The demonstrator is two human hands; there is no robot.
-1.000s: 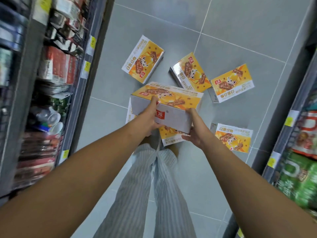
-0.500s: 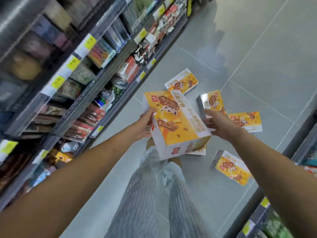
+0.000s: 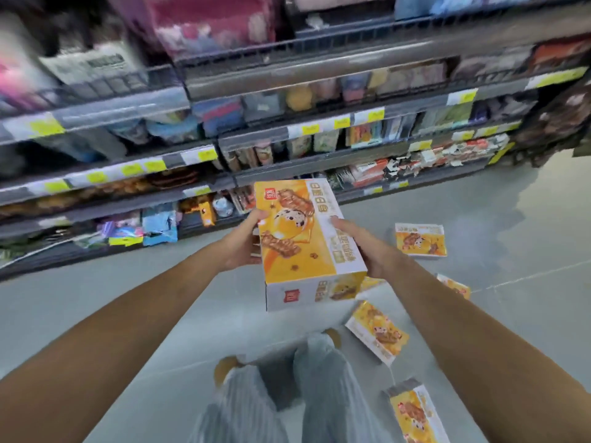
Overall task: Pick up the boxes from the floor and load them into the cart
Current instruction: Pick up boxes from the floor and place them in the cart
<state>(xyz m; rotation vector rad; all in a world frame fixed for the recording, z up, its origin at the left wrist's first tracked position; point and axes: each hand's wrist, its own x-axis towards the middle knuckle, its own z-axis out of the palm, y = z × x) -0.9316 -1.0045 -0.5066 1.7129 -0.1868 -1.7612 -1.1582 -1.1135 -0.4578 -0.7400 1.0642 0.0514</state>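
Store shelving [image 3: 319,75] fills the upper half of the view. Several tiers are packed with packets and cartons too blurred to name, and yellow price labels [image 3: 131,169] run along the shelf edges. Below it lies the grey tiled floor [image 3: 96,314], whose far edge meets the foot of the shelving.

Two bare forearms reach in from the bottom corners and converge at the middle. Between them, legs in pale striped trousers [image 3: 319,394] stand on the floor, with yellowish shoes [image 3: 224,369] showing at the hems.

The held box [image 3: 303,238] is up off the floor, above the feet and in front of the lowest shelves. Its broad top face is turned up to the camera. That face is orange-yellow with brown snack bars and a spotted cartoon figure. A white band with yellow characters runs down its right side. The near end is white with a small red logo.

Four more boxes of the same design lie to the right on the floor:
- one box [image 3: 420,239] flat and nearest the shelving
- one box [image 3: 455,286] mostly hidden behind the right forearm
- one box [image 3: 377,330] just beside the right foot
- one box [image 3: 415,414] towards the bottom right corner

Both hands are grasping the held box. The left hand [image 3: 243,244] clasps its left long side, thumb over the top edge. The right hand [image 3: 361,247] clasps the right long side, thumb on the white band and fingers curled underneath.
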